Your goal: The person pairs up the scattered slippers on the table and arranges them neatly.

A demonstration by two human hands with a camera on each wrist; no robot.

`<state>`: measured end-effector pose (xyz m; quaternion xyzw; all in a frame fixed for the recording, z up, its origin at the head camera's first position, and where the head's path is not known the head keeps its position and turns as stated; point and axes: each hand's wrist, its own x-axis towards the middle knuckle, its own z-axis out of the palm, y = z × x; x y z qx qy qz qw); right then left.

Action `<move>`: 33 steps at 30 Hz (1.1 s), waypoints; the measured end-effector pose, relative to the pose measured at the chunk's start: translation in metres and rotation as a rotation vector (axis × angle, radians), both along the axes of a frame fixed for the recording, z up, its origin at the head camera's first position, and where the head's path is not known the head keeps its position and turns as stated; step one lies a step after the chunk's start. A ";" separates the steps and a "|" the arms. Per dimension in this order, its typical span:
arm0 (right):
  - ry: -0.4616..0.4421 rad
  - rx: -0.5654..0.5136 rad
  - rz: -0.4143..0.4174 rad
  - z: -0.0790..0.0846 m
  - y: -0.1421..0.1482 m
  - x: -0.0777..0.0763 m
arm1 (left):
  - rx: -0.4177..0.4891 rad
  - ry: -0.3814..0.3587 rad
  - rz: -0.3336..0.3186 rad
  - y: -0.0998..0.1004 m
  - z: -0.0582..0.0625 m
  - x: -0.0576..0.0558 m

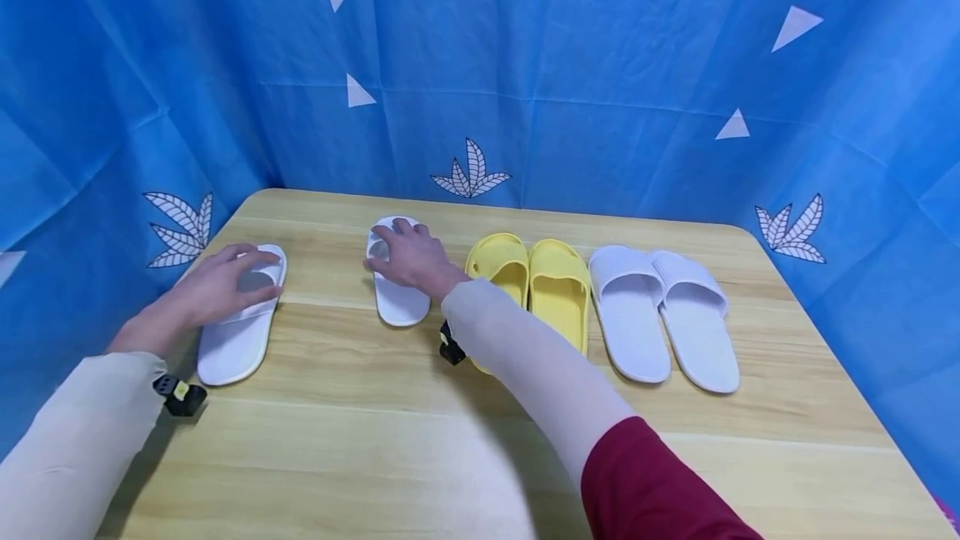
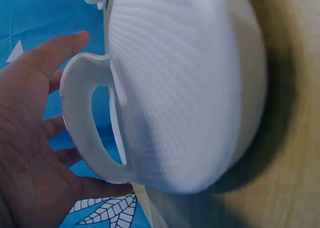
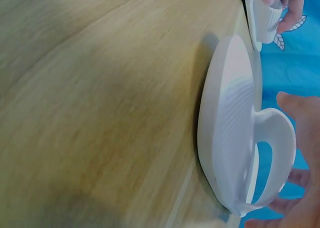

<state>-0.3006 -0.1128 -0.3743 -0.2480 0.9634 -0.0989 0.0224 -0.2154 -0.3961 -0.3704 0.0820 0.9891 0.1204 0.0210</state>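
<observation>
At the table's left side lies a white slipper [image 1: 234,350], its toe pointing away. My left hand [image 1: 217,286] is over its strap, thumb and fingers spread; in the left wrist view the hand [image 2: 30,133] spans the outside of the strap [image 2: 75,108] without curling round it. A second white slipper [image 1: 401,305] lies flat farther right, near the back. Over its toe end hovers my right hand [image 1: 412,258], fingers loosely bent. The right wrist view has that hand [image 3: 306,138] beside the strap [image 3: 287,138], with the ribbed sole [image 3: 230,123] on the table.
A pair of yellow slippers [image 1: 558,298] stands right of the second white slipper, partly behind my right forearm. Farther right lie two more white slippers [image 1: 637,332] side by side. Blue curtain [image 1: 480,40] borders the wooden table [image 1: 360,457] at the back and sides.
</observation>
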 end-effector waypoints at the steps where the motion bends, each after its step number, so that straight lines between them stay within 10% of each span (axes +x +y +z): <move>1: -0.004 0.001 -0.002 0.000 0.000 0.000 | -0.001 -0.005 0.002 0.000 0.000 0.000; 33: 0.028 0.026 -0.085 -0.009 -0.011 0.002 | 0.000 -0.009 0.029 -0.002 -0.001 -0.006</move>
